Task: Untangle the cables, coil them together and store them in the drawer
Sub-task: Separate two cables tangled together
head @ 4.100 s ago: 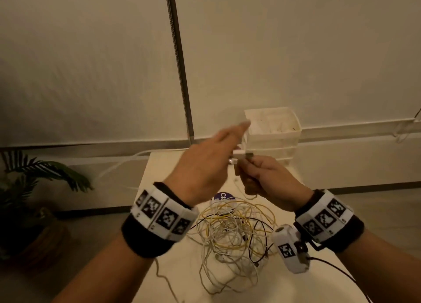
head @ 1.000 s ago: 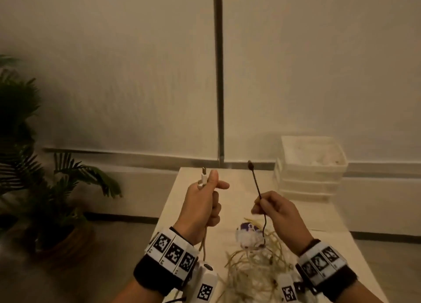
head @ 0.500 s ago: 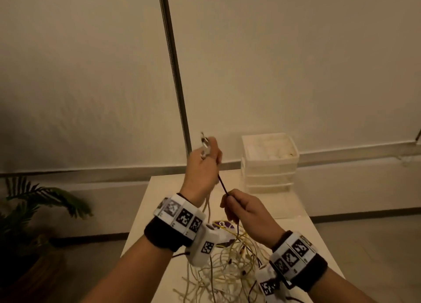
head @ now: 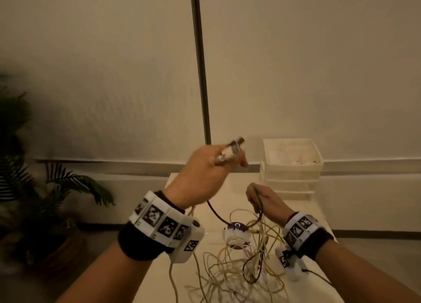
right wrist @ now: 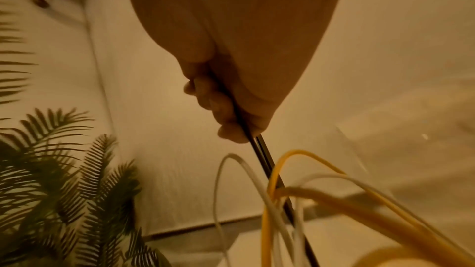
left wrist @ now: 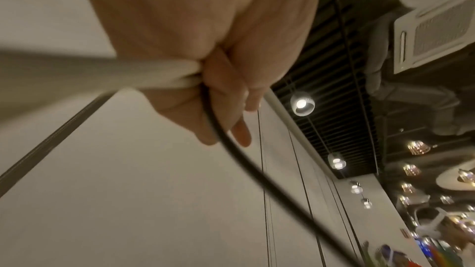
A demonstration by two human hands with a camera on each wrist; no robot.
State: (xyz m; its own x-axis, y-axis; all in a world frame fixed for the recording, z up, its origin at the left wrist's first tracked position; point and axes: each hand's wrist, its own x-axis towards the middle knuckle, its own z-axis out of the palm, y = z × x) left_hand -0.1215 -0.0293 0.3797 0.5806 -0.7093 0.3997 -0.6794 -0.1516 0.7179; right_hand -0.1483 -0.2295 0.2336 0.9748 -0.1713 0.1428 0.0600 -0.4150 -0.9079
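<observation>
- cables (head: 239,268) lie in a loose tangle of white, yellow and dark strands on the near part of the worktop (head: 237,184), some loops reaching toward its near edge.
- left hand (head: 202,177) is raised above the worktop, fingers curled round a white cable (left wrist: 159,76) and a dark cable (left wrist: 231,145); blurred plug ends (head: 230,151) stick up past its knuckles.
- dark cable sags from the left hand in a slack arc (head: 216,214) down to the pile, hanging free in the air between the two hands.
- right hand (head: 264,202) sits lower and just right of the left, closed round a doubled dark strand (right wrist: 246,129) that runs down into the tangle, where yellow (right wrist: 295,155) and white (right wrist: 231,161) loops cross it.
- a small white and purple object (head: 237,232) rests at the far side of the pile; what it is cannot be told.
- drawer unit (head: 291,166), white and stacked, stands at the far right corner of the worktop, well apart from the cables, with bare worktop between.
- a dark vertical pole (head: 200,63) rises behind the far edge against the pale wall.
- a potted plant (head: 57,189) stands on the floor off the worktop's left edge.
</observation>
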